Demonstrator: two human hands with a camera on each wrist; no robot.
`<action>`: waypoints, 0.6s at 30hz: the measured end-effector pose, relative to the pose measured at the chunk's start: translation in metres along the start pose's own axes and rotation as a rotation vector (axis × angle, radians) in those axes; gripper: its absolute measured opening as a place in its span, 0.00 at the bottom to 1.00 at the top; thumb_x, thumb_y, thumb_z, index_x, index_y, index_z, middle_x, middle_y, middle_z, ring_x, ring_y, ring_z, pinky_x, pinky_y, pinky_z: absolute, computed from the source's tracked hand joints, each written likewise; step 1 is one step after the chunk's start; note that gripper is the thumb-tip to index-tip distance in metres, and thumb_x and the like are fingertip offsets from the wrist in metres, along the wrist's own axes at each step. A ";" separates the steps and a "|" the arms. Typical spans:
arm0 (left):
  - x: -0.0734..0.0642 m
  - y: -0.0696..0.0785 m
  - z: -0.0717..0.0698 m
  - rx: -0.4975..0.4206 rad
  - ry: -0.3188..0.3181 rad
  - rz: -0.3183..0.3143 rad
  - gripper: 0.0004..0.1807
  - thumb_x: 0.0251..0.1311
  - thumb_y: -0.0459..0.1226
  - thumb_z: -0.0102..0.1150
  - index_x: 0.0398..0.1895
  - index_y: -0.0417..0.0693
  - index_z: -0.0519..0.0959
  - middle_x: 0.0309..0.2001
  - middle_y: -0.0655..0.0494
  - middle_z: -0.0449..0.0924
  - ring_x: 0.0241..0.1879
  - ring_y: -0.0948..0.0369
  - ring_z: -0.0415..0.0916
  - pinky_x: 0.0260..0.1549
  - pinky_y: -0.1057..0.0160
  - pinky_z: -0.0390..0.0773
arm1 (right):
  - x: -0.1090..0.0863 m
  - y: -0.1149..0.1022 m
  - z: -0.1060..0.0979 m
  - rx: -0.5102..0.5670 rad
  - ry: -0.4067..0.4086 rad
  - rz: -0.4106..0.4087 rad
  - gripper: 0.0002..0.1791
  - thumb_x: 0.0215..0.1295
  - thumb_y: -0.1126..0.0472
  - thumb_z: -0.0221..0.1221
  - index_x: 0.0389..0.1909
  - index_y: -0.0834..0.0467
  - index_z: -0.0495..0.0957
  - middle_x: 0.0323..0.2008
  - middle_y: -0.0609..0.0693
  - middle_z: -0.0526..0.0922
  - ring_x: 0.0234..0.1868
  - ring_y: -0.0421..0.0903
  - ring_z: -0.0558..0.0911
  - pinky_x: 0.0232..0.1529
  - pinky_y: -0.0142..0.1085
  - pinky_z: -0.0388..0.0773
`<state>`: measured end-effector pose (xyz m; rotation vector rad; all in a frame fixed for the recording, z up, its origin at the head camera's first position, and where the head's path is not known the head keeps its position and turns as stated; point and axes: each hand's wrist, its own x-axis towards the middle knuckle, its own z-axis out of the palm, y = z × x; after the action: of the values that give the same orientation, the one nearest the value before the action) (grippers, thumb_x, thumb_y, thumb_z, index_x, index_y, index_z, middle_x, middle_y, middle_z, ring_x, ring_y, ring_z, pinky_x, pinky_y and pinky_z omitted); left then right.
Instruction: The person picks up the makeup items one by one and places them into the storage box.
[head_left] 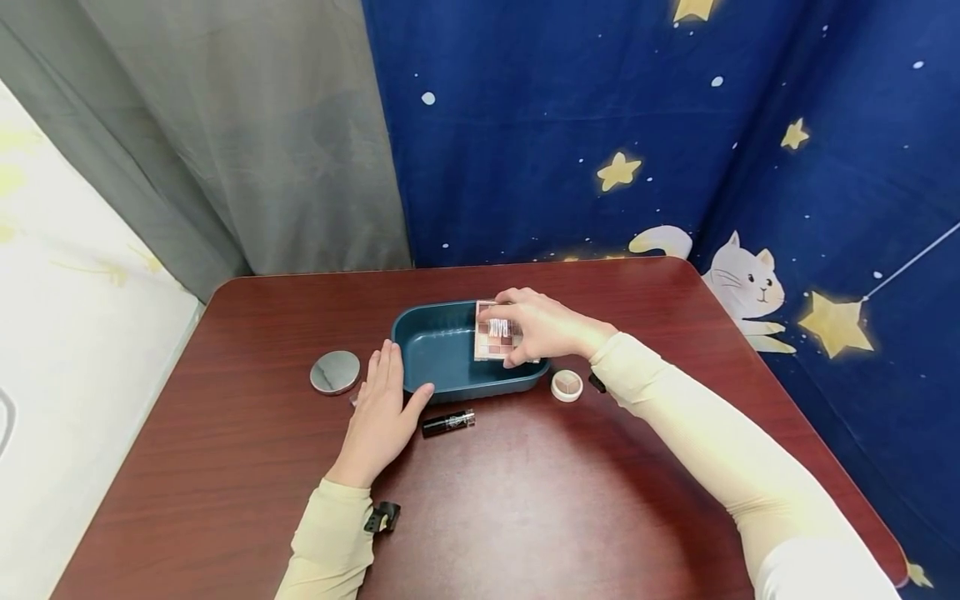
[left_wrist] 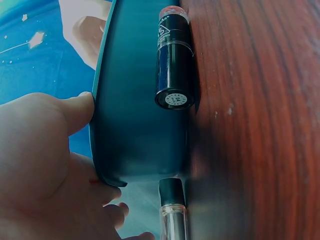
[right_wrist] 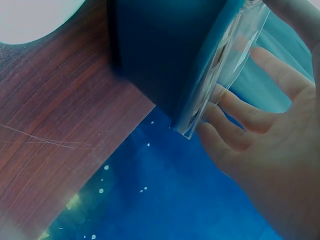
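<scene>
A dark teal plastic basin [head_left: 442, 354] stands on the table. My right hand [head_left: 551, 325] holds an eyeshadow palette [head_left: 495, 329] with a clear lid between thumb and fingers, over the basin's right end. In the right wrist view the palette [right_wrist: 225, 65] lies along the basin's rim, fingers against its edge. My left hand [head_left: 382, 417] rests against the basin's left end with fingers extended, its thumb touching the near rim. Close to that thumb, a black lipstick tube [head_left: 448, 422] lies in front of the basin. In the left wrist view a small black-capped clear tube [left_wrist: 173, 210] is near the left fingers.
Left of the basin lies a round, silvery compact [head_left: 335, 372]. A small round white pot [head_left: 567, 386] with a divided top sits by the basin's right front corner. Beyond the reddish-brown table [head_left: 525, 500] hang a grey curtain [head_left: 300, 150] and a blue star-patterned curtain [head_left: 540, 150].
</scene>
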<state>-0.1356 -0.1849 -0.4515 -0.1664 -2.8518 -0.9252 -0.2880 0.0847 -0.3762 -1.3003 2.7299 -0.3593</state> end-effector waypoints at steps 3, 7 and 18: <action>0.000 0.000 0.000 -0.002 -0.003 -0.001 0.48 0.73 0.59 0.46 0.81 0.41 0.40 0.81 0.46 0.35 0.79 0.47 0.31 0.69 0.34 0.47 | 0.002 -0.001 0.002 -0.005 -0.007 -0.012 0.45 0.42 0.45 0.79 0.67 0.43 0.76 0.63 0.53 0.71 0.59 0.53 0.70 0.59 0.49 0.70; 0.000 0.001 -0.002 -0.005 -0.008 -0.005 0.48 0.74 0.58 0.47 0.81 0.40 0.40 0.81 0.47 0.33 0.79 0.48 0.29 0.70 0.34 0.47 | 0.006 -0.002 0.005 -0.001 -0.024 -0.022 0.45 0.42 0.46 0.79 0.67 0.43 0.76 0.64 0.54 0.71 0.61 0.53 0.70 0.60 0.49 0.70; -0.001 0.003 -0.002 -0.011 -0.013 -0.009 0.48 0.74 0.58 0.47 0.81 0.40 0.39 0.81 0.46 0.33 0.79 0.47 0.30 0.70 0.35 0.46 | 0.015 0.003 0.019 -0.017 -0.082 -0.047 0.47 0.40 0.49 0.80 0.67 0.44 0.76 0.63 0.53 0.72 0.62 0.51 0.70 0.60 0.44 0.71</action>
<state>-0.1338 -0.1837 -0.4478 -0.1620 -2.8621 -0.9452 -0.2957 0.0718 -0.3946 -1.3537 2.6455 -0.2805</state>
